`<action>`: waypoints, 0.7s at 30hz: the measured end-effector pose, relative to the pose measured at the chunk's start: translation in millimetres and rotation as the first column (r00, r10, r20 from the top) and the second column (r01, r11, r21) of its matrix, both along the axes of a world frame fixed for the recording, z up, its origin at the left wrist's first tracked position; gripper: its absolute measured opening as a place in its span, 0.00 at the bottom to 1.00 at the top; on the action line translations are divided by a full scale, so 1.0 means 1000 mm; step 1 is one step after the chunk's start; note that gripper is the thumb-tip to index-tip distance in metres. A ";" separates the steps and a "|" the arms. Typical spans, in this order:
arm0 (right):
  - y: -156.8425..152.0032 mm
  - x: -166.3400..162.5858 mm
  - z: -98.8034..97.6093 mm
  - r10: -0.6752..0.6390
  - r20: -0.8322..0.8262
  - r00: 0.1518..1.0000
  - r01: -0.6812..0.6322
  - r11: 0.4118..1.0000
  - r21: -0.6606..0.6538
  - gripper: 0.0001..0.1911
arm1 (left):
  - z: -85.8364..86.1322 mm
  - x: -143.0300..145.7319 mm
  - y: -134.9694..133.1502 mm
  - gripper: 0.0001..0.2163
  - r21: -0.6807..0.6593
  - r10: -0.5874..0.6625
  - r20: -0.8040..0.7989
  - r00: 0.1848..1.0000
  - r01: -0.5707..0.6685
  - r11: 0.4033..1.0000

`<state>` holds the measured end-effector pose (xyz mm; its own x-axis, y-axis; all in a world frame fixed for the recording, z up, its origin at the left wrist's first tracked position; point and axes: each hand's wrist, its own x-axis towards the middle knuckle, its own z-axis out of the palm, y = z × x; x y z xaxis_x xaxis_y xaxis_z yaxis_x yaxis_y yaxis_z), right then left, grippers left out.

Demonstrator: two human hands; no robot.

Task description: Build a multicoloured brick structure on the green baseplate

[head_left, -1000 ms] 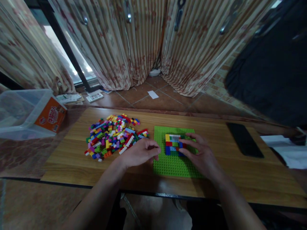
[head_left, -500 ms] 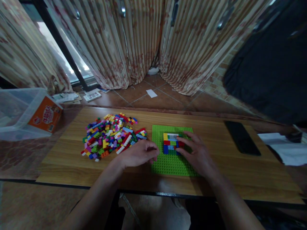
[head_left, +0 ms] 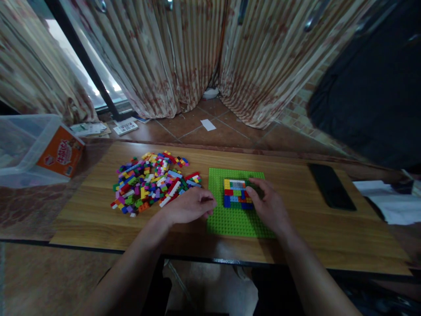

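Observation:
A green studded baseplate (head_left: 230, 226) lies on the wooden table, bearing a low, flat block of toy bricks (head_left: 235, 193) in yellow, white, red, blue and green. My right hand (head_left: 271, 206) is at the block's right side, thumb and index finger apart, fingertips at its right edge; the other fingers are partly hidden, and no loose brick shows in it. My left hand (head_left: 190, 205) hovers by the baseplate's left edge, its fingers curled together. Whatever it may hold is hidden. Left of it spreads a loose pile of mixed toy bricks (head_left: 141, 186).
On the table's right side lies a black phone (head_left: 331, 186). A clear plastic bin (head_left: 29, 151) with an orange label stands beyond the left end. White papers (head_left: 381, 202) sit past the right end. Curtains (head_left: 184, 57) hang behind the table.
My right hand's fingers have drawn closer together and shifted to the block's right edge, uncovering more bricks. My left hand stays curled in nearly the same place. The view has tilted slightly.

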<state>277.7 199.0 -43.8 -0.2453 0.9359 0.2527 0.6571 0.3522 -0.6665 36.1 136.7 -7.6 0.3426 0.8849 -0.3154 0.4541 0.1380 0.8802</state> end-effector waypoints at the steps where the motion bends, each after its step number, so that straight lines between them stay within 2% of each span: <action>1: -0.001 -0.002 -0.001 0.000 0.010 1.000 0.000 1.000 0.023 0.21 | 0.001 0.000 0.000 0.14 -0.002 0.001 0.000 1.000 -0.001 1.000; 8: -0.006 -0.008 -0.008 -0.028 0.039 0.999 0.024 0.995 0.096 0.23 | 0.002 0.002 -0.001 0.14 0.004 0.034 0.010 0.999 -0.034 0.999; 21: -0.010 -0.011 -0.015 -0.060 0.046 0.997 0.056 0.996 0.076 0.25 | -0.001 0.001 -0.001 0.14 0.046 0.021 -0.012 1.000 -0.020 0.999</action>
